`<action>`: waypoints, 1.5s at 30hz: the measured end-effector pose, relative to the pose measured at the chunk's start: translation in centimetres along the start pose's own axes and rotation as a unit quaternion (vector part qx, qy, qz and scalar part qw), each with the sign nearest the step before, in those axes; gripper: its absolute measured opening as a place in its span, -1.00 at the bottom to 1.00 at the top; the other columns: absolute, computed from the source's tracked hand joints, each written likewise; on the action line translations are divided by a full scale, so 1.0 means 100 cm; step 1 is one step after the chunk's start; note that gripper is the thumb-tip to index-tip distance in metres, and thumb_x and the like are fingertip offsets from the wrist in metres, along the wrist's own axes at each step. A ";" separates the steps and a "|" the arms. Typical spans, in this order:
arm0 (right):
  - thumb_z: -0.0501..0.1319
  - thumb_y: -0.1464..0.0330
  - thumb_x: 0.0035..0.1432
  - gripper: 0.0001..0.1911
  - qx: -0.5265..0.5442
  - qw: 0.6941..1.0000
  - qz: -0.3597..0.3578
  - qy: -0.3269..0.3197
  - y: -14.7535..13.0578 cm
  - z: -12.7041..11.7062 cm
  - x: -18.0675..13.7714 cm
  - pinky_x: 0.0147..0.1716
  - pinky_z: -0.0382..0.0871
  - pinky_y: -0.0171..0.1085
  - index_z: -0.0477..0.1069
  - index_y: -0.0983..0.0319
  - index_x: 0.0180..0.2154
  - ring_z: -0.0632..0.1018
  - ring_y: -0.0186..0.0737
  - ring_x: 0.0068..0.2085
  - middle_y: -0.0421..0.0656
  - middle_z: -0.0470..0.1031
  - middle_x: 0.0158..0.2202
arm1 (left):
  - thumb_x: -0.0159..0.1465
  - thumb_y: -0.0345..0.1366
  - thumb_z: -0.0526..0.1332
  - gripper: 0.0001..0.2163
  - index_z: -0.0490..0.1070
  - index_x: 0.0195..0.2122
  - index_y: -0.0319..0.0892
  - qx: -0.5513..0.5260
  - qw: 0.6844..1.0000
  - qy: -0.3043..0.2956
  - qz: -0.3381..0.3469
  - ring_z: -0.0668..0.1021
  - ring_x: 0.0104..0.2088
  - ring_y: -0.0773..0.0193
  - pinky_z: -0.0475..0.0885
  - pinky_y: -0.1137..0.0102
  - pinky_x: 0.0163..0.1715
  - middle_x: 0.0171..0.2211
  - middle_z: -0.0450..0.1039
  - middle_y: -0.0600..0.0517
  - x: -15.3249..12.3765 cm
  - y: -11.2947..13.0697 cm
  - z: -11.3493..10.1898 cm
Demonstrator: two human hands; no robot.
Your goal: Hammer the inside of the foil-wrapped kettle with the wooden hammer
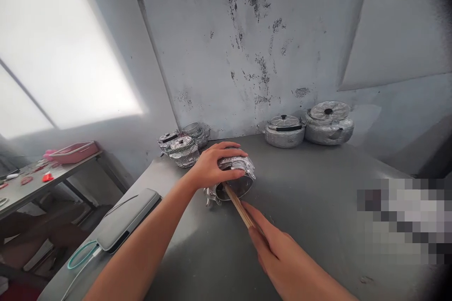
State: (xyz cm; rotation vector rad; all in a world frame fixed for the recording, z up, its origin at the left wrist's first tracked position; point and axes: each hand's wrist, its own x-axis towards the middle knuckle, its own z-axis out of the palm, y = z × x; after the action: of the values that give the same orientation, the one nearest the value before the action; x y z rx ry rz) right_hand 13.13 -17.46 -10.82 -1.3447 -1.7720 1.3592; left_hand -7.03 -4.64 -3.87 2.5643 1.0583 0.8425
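My left hand (216,165) is wrapped over a silvery metal pot (247,168) that lies tipped on its side on the grey table (310,225). The pot's round mouth faces me, and a small curved metal fitting shows at its lower left. In my right hand (270,242), the fingers are closed round a wooden stick (238,207). The stick's far end goes inside the pot's mouth, so its tip is hidden. Part of the pot's body is covered by my left hand.
Several small metal pots (184,151) stand at the back left. A lidded pot (284,137) and a larger kettle (330,127) stand against the wall. A grey case (129,218) with a cable lies left of my arm. A pink basket (74,153) sits on a side table.
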 end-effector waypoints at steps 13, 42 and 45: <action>-0.07 0.16 0.43 -0.43 -0.001 0.999 0.010 0.048 -0.008 -0.006 0.000 -0.67 0.20 -0.39 0.17 0.01 0.40 0.20 -0.42 -0.69 -0.33 0.36 -0.52 | 0.23 -0.16 0.39 -0.64 0.57 0.08 0.13 0.001 1.000 0.013 0.004 0.44 0.24 -0.01 0.25 0.14 0.32 0.26 0.40 0.11 0.001 0.001 0.001; -0.01 0.19 0.39 -0.46 -0.048 0.995 -0.047 0.080 -0.005 -0.001 -0.003 -0.34 0.53 -0.24 0.33 0.00 0.33 0.57 -0.15 -0.43 -0.20 0.57 -0.44 | 0.23 -0.16 0.39 -0.64 0.58 0.07 0.13 -0.004 1.000 0.019 -0.001 0.45 0.23 -0.01 0.28 0.16 0.29 0.25 0.42 0.10 0.001 0.002 0.001; 0.02 0.17 0.37 -0.44 -0.032 0.994 -0.058 0.084 -0.003 -0.003 0.000 -0.39 0.52 -0.25 0.30 0.02 0.35 0.54 -0.18 -0.47 -0.20 0.58 -0.42 | 0.23 -0.16 0.39 -0.64 0.58 0.07 0.12 -0.003 1.000 0.018 -0.002 0.45 0.23 -0.02 0.28 0.16 0.29 0.25 0.42 0.10 0.001 0.002 0.001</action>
State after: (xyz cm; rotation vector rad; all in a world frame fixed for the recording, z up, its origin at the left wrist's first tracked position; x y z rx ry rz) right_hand 13.27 -17.34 -10.47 -1.3246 -1.7639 1.1036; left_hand -6.84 -4.72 -3.81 2.5500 1.0694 0.8915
